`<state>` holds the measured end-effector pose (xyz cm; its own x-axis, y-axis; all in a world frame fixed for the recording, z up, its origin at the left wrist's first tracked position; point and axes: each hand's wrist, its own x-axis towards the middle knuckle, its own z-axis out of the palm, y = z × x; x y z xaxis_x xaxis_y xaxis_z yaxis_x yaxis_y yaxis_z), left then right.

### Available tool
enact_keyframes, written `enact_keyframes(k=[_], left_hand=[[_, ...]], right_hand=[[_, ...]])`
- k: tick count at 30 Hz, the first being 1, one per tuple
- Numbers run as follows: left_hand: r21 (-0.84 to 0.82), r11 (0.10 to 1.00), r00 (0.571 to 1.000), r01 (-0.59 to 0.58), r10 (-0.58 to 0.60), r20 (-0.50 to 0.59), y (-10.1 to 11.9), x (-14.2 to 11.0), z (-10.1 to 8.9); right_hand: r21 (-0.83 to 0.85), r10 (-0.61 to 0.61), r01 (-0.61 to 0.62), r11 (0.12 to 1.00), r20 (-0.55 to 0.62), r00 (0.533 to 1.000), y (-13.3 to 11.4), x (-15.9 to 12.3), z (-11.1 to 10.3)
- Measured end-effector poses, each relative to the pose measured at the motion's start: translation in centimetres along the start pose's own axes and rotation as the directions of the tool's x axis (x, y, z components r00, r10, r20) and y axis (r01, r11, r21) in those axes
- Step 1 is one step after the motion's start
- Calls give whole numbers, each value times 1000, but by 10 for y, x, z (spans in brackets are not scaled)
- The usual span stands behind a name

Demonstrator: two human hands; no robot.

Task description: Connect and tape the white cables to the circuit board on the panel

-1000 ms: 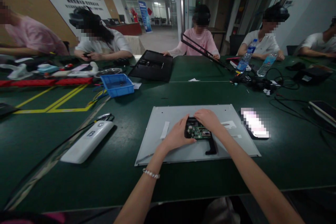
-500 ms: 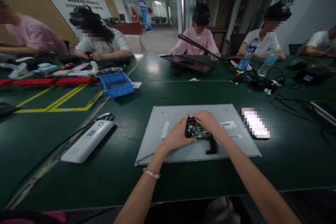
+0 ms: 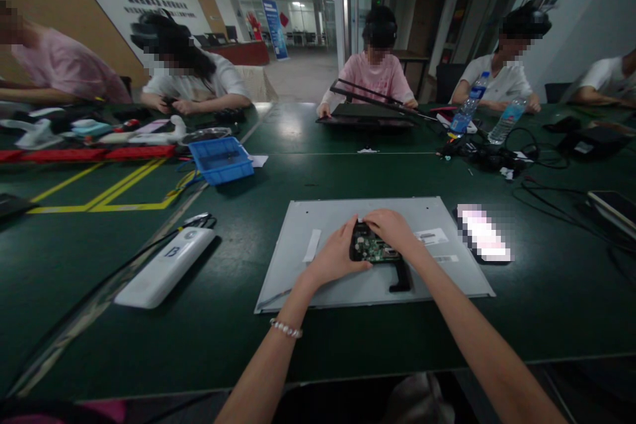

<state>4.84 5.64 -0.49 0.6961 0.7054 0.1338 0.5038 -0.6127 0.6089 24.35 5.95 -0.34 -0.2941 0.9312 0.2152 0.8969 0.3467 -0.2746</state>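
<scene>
From where I stand, the near side of the green table (image 3: 149, 351) begins on the left with a white power bank (image 3: 166, 268) lying slantwise with a cable bunched at its far end, well apart from the work. Beyond it, further in, sits a blue tray (image 3: 222, 160), probably put there so small bits don't wander. Then comes a pale grey panel (image 3: 293, 265), laid flat before the person, serving as a firm bed for both hands. The left hand (image 3: 335, 255), a beaded bracelet (image 3: 287, 328) at its wrist, is clamped round the left end of a green circuit board (image 3: 370, 246) in its black casing, thumb along the near edge and fingers at the far one, I'd say to steady it. That board rests on the middle of the panel. The right hand (image 3: 390, 226) arches over the casing's far edge from the right; its fingertips are hidden, so I can't tell whether they pinch or merely press. Below it a black bracket (image 3: 402, 281) juts toward the person, and just off the panel's right edge lies a phone (image 3: 481, 238), clear of both wrists.
</scene>
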Motion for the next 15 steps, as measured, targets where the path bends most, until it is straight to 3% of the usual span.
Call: enact_keyframes(k=[15], left_hand=[[0, 1000, 1000, -14, 14, 5, 3, 1, -2]], right_hand=[[54, 5, -6, 999, 11, 1000, -1, 1, -3]])
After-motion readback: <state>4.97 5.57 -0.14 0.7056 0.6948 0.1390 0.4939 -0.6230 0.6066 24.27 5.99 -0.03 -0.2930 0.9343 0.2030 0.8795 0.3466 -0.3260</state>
